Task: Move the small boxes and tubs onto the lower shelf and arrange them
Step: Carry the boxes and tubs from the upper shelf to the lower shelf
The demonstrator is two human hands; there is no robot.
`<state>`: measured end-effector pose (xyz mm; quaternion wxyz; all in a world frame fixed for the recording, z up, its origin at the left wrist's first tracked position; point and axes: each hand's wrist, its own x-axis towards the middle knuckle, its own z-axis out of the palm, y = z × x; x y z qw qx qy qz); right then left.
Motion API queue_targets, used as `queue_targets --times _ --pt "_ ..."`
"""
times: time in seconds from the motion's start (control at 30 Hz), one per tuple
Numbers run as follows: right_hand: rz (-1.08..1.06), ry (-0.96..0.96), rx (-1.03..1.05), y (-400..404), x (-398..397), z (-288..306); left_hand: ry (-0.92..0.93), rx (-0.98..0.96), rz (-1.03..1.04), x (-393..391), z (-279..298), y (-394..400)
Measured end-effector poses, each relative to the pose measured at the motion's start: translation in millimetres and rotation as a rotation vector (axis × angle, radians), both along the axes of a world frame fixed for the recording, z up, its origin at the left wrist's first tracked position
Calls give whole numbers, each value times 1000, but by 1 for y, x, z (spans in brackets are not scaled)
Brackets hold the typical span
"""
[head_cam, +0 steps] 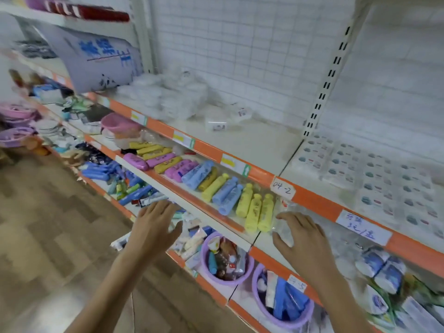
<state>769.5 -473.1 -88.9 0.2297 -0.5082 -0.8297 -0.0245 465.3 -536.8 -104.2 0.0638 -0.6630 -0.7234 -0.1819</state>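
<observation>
Head view shows the task's things in two places. Clear plastic tubs (165, 97) are heaped on the upper shelf (252, 143), toward its left back corner, against the white grid wall; the heap is too blurred to count. Two small clear boxes (216, 124) lie loose on the same shelf, just right of the heap and nearer the orange front edge. One more clear item (284, 227) sits on the lower shelf (262, 239), at its front edge just right of the bottles, and the right hand (304, 236) rests on it with fingers spread and gently bent; I cannot tell whether that grip is closed round it or only touching. The left hand (156, 224) hovers open, fingers straight, in front of the lower shelf's front edge, holding nothing.

From either hand the tubs lie up and back, and left of the right hand. The left hand looks nearer the heap, the right hand nearer the two loose boxes, so a reach up over the orange edge strip is what the next pick seems to call for. The loose boxes look to lie with their long sides roughly along the shelf front.

Beside them on the lower shelf lies a row of coloured bottles (216, 186), roughly a dozen and a half in yellow, blue and pink. Below stand two purple tubs (225, 260) of mixed goods.
</observation>
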Motion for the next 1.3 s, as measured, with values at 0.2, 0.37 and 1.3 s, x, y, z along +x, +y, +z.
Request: queue_targets --times 0.2,0.37,1.3 --pt "177 31 -43 40 -91 -6 -51 13 178 -60 -7 -13" --pt "292 123 -96 83 -156 -14 -49 19 248 -109 -14 15" --pt "346 -92 -416 458 -476 102 -92 -274 -291 -413 133 495"
